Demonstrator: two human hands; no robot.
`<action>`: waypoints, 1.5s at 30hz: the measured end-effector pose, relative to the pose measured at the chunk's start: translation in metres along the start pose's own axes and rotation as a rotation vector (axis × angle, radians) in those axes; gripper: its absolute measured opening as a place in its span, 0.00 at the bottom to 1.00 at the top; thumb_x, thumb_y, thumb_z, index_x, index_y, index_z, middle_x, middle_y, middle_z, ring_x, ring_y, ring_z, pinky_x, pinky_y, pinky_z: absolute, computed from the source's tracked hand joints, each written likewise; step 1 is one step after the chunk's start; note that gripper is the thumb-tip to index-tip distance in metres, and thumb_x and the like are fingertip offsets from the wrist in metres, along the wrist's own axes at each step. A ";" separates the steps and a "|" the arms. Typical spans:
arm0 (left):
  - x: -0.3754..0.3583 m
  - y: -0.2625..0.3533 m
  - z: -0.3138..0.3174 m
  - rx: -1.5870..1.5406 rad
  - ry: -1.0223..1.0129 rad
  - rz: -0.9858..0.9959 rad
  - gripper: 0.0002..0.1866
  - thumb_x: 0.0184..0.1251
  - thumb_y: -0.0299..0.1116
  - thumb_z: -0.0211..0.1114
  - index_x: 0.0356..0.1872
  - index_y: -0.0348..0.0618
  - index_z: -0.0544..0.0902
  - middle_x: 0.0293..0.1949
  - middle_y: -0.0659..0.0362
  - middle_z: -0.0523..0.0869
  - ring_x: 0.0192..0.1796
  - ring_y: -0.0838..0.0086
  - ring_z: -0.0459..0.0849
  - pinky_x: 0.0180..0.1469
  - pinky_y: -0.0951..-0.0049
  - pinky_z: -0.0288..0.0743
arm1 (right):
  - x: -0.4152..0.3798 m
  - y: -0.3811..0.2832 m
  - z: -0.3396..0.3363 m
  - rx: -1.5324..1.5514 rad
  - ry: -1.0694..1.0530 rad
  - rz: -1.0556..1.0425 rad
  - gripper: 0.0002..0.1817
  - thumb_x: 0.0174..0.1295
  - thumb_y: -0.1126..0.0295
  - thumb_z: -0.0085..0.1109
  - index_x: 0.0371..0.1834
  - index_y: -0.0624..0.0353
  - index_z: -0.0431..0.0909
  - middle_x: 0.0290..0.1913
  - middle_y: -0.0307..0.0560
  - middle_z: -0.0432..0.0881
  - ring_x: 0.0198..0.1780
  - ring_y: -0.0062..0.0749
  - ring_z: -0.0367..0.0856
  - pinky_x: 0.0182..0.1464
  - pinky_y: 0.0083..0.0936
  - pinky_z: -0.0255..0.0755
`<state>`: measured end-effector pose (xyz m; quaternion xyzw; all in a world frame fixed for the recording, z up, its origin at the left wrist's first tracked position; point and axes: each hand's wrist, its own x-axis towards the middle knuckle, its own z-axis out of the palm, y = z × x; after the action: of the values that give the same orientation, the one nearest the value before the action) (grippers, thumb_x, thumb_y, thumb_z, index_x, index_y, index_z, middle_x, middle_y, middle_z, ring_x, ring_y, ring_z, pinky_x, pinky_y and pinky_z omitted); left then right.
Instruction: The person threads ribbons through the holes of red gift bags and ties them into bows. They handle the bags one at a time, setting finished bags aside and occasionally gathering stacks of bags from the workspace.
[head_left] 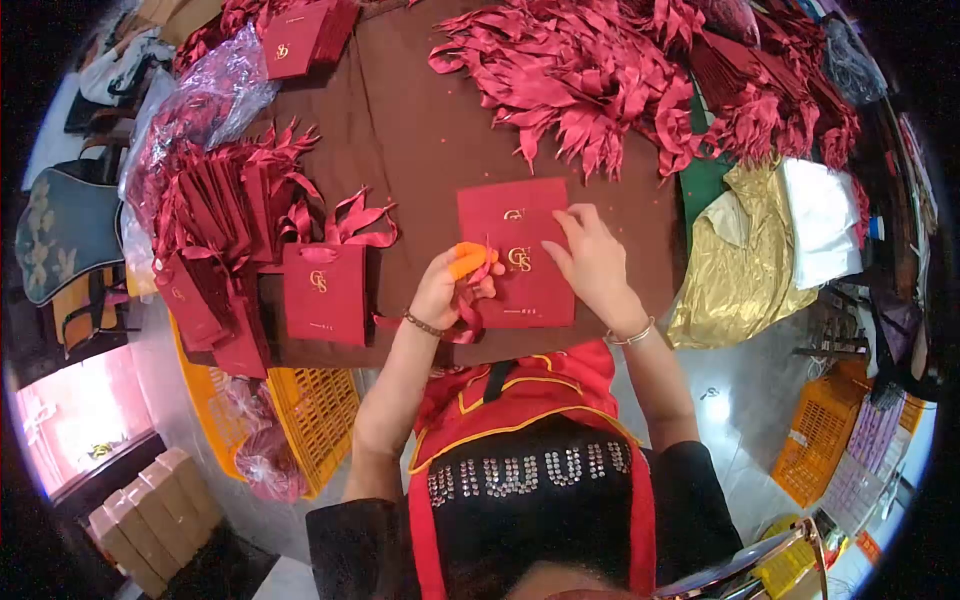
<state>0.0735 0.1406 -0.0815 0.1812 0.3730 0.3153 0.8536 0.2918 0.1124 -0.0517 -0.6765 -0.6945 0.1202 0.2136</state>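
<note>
Two flat red paper bags [540, 290] with gold lettering overlap on the brown-covered table in front of me. At their left edge, my left hand [452, 285], with orange covers on its fingers, is closed around a red ribbon [466, 322] that trails below it. My right hand [592, 262] lies over the bags' right side. Its thumb and forefinger are apart, with the fingertips at the front bag's upper right corner. Further left lies another red paper bag [325, 295] with a ribbon handle, beside a bunch of similar bags [215, 215].
A large heap of red ribbons [575, 85] covers the far right of the brown tablecloth [400, 110]. Gold cloth [745, 260] and white plastic [822, 225] hang at the right edge. Below the table's left edge stands an orange crate [315, 415].
</note>
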 end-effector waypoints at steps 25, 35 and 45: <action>-0.002 -0.010 0.018 0.219 0.083 0.100 0.03 0.62 0.26 0.59 0.33 0.40 0.74 0.33 0.54 0.83 0.32 0.72 0.83 0.36 0.73 0.80 | 0.001 0.000 -0.026 0.159 -0.103 0.046 0.17 0.46 0.71 0.66 0.40 0.57 0.73 0.37 0.45 0.75 0.32 0.37 0.77 0.35 0.30 0.72; -0.002 -0.012 0.016 0.250 0.041 0.144 0.10 0.62 0.25 0.57 0.45 0.36 0.75 0.33 0.55 0.83 0.28 0.75 0.82 0.32 0.78 0.77 | -0.004 0.011 -0.033 0.328 -0.238 0.089 0.15 0.44 0.75 0.65 0.35 0.62 0.72 0.29 0.45 0.76 0.28 0.30 0.74 0.32 0.26 0.69; 0.000 -0.009 0.009 0.312 -0.005 0.113 0.10 0.63 0.25 0.54 0.42 0.35 0.79 0.27 0.57 0.81 0.22 0.78 0.77 0.29 0.80 0.72 | -0.007 0.022 -0.032 0.312 -0.306 -0.047 0.13 0.48 0.74 0.62 0.37 0.64 0.75 0.33 0.49 0.76 0.33 0.34 0.75 0.35 0.26 0.69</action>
<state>0.0841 0.1327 -0.0803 0.3329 0.4048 0.3004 0.7969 0.3261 0.1032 -0.0346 -0.5927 -0.7073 0.3227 0.2106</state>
